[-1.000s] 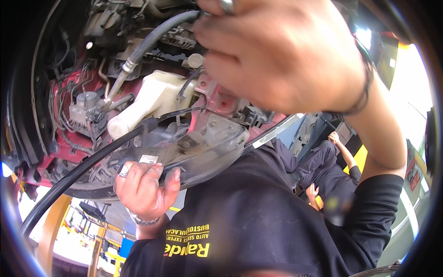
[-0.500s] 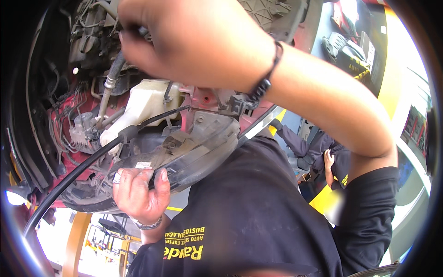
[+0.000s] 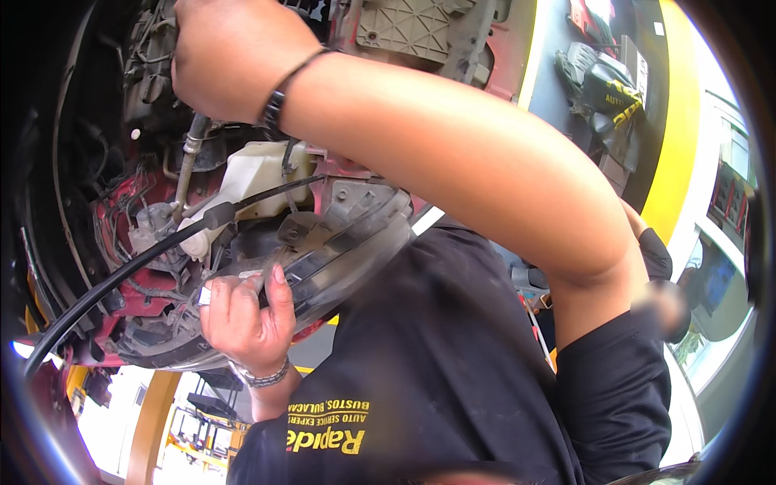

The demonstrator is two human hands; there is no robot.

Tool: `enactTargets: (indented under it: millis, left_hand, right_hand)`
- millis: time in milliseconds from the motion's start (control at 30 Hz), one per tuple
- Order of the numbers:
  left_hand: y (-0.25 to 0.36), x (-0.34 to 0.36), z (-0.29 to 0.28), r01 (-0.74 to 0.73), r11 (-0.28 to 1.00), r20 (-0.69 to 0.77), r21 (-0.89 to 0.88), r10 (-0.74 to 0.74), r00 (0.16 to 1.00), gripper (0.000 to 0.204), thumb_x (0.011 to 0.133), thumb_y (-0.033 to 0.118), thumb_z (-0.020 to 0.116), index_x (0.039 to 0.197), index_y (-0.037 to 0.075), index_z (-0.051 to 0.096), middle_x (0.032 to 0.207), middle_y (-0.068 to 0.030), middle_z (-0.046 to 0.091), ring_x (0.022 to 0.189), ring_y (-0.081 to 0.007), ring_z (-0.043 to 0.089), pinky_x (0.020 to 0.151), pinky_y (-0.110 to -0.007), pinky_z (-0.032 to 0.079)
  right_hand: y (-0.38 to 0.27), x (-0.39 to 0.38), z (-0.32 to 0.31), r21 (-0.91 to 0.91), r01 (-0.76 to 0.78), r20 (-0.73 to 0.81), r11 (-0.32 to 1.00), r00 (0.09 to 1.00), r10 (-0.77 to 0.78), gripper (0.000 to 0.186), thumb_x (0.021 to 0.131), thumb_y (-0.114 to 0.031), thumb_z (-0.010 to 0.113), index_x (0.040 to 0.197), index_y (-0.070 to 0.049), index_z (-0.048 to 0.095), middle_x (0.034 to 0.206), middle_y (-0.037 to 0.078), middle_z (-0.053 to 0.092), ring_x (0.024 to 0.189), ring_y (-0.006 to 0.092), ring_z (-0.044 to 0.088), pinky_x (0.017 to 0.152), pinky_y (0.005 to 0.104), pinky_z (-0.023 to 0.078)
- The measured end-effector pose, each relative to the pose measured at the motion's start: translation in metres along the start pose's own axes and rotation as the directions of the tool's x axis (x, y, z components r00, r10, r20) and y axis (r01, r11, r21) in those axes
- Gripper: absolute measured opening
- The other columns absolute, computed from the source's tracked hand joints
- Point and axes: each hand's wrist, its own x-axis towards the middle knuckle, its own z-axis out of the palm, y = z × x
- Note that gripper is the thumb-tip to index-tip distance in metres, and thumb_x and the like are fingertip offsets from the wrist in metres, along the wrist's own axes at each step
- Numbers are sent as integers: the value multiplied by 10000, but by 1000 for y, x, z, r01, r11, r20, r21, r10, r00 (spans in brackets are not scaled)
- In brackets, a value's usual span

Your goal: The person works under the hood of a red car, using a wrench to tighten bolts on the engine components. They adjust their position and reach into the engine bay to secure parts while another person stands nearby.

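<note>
My left hand (image 3: 246, 323) grips the lower edge of a dark, dusty headlamp housing (image 3: 356, 242), thumb pointing up and fingers curled around it. My right hand (image 3: 234, 61) reaches high into the engine bay (image 3: 149, 81), against dark parts there; its fingertips are out of sight, and my forearm crosses the upper middle. Below it are a white plastic reservoir (image 3: 255, 182), a metal hose fitting (image 3: 187, 153) and red bodywork (image 3: 133, 194). A black cable (image 3: 121, 275) runs diagonally down across the bay to the lower left.
At the right, partly behind my arm, a co-worker in dark clothing (image 3: 656, 250) is near a yellow strip (image 3: 675, 121) and windows. Bags or gear (image 3: 598, 89) lie at upper right. A yellow post (image 3: 158, 420) stands at lower left, with metal racks behind it.
My right hand has moved left and up, deeper into the bay, uncovering a ribbed panel at the top. My left hand stays on the housing. The co-worker has shifted position.
</note>
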Motion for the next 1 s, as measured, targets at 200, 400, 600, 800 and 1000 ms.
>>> enactTargets:
  millis: [200, 400, 600, 800, 1000]
  left_hand:
    - [1, 0, 0, 5, 1000, 0, 28, -5, 1000, 243, 837, 107, 828, 759, 27, 612, 713, -117, 572, 638, -330, 561, 592, -411, 402]
    - [-1, 0, -3, 6, 1000, 25, 26, -7, 1000, 227, 836, 105, 826, 770, 30, 622, 730, -108, 586, 642, -323, 568, 593, -410, 401]
    - [1, -1, -5, 41, 999, 61, 25, -42, 997, 199, 824, 75, 809, 782, 17, 623, 737, -130, 589, 657, -336, 570, 603, -417, 404]
    - [1, 3, -10, 48, 998, 188, 39, -55, 981, 172, 839, 72, 777, 806, 9, 620, 758, -132, 612, 671, -345, 581, 612, -427, 403]
    - [-11, 6, -20, -30, 999, 336, -26, 37, 941, 175, 844, 77, 788, 902, -14, 650, 808, -126, 604, 657, -292, 588, 583, -386, 460]
  right_hand:
    - [16, -6, 3, 27, 94, -99, 995, 991, -91, 166, 952, -74, 503, 1037, 26, 606, 913, 296, 719, 913, 454, 728, 813, 525, 592]
    - [22, 18, 27, -88, 35, -108, 996, 993, -44, 144, 976, -104, 542, 1016, 11, 618, 848, 220, 726, 809, 357, 749, 734, 467, 596]
    - [21, 12, 16, -100, 61, 79, 993, 995, -53, 349, 843, -126, 648, 1143, 52, 646, 1018, 264, 750, 984, 382, 754, 881, 440, 604]
    - [24, 12, -27, -168, 363, 455, 916, 853, -255, 226, 816, -260, 715, 890, -57, 783, 871, 169, 763, 876, 359, 759, 776, 458, 615]
    - [29, 31, -26, -197, 401, 625, 894, 754, -201, 245, 873, -236, 665, 1042, -147, 818, 1034, 93, 791, 983, 266, 765, 826, 422, 597]
